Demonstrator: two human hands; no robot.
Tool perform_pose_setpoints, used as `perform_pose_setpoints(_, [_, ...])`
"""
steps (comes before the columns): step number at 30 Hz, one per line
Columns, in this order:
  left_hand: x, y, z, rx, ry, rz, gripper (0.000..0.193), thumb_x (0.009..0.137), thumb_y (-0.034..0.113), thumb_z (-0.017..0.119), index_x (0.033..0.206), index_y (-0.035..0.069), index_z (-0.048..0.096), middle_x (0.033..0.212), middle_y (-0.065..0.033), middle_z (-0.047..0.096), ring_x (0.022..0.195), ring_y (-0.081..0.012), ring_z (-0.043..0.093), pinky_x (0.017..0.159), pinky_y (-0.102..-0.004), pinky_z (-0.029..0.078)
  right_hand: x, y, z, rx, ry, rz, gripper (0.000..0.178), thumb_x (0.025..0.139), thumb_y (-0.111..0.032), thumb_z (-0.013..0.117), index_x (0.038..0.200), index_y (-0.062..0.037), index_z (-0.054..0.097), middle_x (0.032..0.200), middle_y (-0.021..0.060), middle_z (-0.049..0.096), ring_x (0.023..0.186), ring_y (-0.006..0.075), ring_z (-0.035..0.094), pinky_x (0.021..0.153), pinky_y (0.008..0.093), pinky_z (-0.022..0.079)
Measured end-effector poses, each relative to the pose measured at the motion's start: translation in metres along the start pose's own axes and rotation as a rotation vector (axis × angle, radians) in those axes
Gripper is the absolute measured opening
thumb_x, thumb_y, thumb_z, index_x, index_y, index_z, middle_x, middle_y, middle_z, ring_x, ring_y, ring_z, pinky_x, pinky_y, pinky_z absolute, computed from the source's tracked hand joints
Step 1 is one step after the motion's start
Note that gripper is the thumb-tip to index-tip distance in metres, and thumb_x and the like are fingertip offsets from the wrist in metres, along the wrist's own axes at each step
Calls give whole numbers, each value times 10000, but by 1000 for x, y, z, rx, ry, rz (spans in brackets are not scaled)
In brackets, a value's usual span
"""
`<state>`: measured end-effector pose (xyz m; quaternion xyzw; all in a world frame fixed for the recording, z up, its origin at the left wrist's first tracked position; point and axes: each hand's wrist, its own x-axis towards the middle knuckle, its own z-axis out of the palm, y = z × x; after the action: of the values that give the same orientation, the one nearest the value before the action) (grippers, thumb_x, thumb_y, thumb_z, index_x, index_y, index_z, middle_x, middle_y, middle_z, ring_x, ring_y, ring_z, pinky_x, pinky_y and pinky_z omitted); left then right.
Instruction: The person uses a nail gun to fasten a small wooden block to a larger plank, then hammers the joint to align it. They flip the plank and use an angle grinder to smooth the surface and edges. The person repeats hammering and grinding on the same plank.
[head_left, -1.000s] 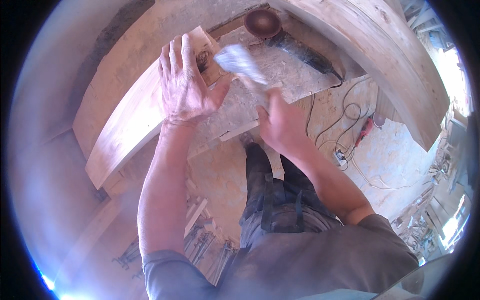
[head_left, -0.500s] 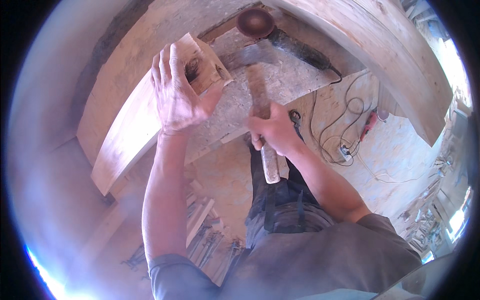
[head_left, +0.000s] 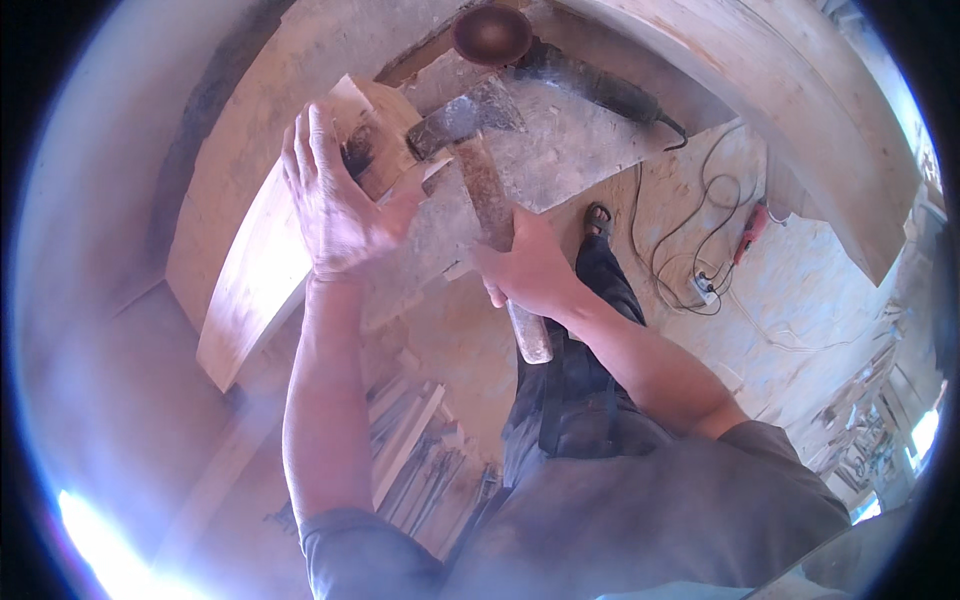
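Worn wooden-handled hammer (head_left: 487,190), dull grey steel head.

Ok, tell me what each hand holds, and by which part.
The right hand grips a hammer around the middle of its wooden handle. The left hand clasps a small wooden block, fingers over its top.

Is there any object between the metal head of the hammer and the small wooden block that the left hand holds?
Nothing visible: the wooden-handled hammer in the right hand has its head at the small wooden block, steadied by the left hand.
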<state>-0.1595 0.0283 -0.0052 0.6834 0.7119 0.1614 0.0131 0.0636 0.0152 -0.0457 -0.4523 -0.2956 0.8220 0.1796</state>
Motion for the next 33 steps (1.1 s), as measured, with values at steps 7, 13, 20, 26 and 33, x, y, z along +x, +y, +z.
perform_pose_setpoints(7, [-2,-6,4,4,23,22,1114,704,354,854,1576,-83,317,1523,-330,429,1397,-488,432,1184,-549,348,-1,-3,4,21,-50,26,264,916,-71,645,1121,45,525,753,80,602,531,159,601,462,347,479])
perform_pose_setpoints(13, [-3,-9,6,2,18,17,1109,709,397,838,1572,-69,320,1502,-328,442,1375,-494,439,1153,-565,370,25,-8,-40,-197,-139,82,239,909,-74,690,1065,22,536,744,62,585,547,133,587,470,314,493])
perform_pose_setpoints(20, [-4,-11,3,-32,-7,7,1098,719,385,821,1576,-74,310,1526,-330,422,1388,-494,427,1167,-562,357,83,14,-86,-496,-107,109,215,864,-86,702,962,28,549,691,89,605,517,164,609,469,340,511])
perform_pose_setpoints(26, [-4,-10,2,-67,-31,20,1072,704,316,813,1567,-75,311,1549,-325,403,1415,-504,399,1185,-574,336,95,36,-113,-915,109,41,442,838,-148,742,1195,63,587,913,182,693,775,266,724,690,410,577])
perform_pose_setpoints(33, [-6,-5,-5,65,-90,-12,1082,706,221,801,1599,-67,263,1573,-314,360,1439,-484,388,1220,-538,320,58,21,-84,-1039,174,-488,670,823,-66,748,1455,-32,526,1425,209,586,1272,360,624,1031,458,518])
